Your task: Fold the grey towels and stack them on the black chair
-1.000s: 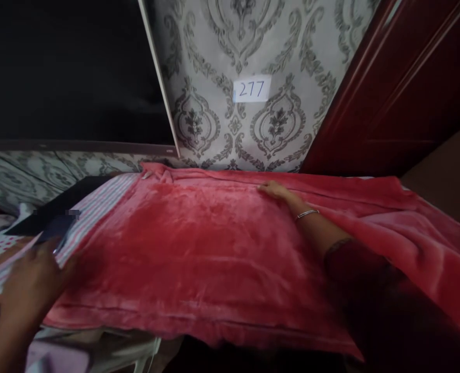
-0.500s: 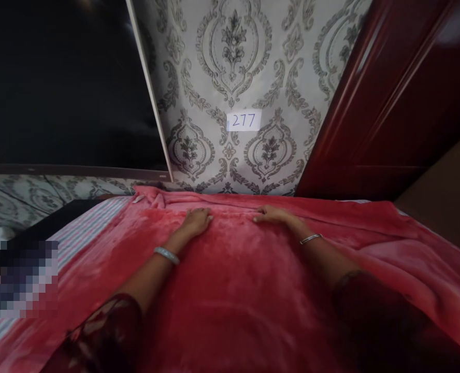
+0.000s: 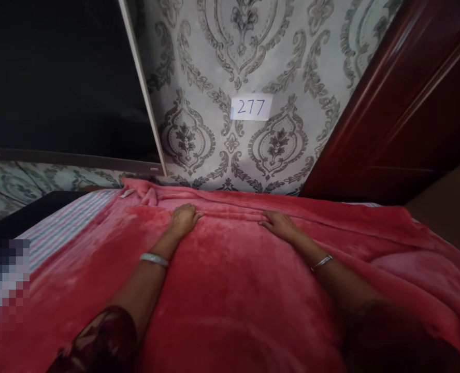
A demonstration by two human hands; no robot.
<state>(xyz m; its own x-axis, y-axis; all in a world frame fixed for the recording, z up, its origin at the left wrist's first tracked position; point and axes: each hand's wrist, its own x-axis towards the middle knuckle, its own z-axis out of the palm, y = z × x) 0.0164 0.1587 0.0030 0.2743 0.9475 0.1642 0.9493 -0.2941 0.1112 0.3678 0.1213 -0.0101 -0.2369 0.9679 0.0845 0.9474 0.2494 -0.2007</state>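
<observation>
A red plush blanket (image 3: 230,269) spreads over the surface before me, with a narrow raised fold running across its far part. My left hand (image 3: 183,218), wearing a pale bangle on the wrist, is closed on this fold left of the middle. On the right, my right hand (image 3: 279,225), with a thin silver bangle, pinches the same fold between thumb and fingers. The strip of blanket between the two hands looks drawn straight. Some fingertips are hidden in the pile.
A striped sheet (image 3: 65,217) shows along the left edge, beside a black surface (image 3: 31,215). Patterned wallpaper with a paper label (image 3: 252,107) reading 277 rises behind. A large dark screen (image 3: 59,77) hangs at left; a dark red glossy panel (image 3: 393,103) stands at right.
My hands have moved farther apart, the left one leftward and the right one rightward. A fold of blanket now shows stretched between them. The view has shifted slightly.
</observation>
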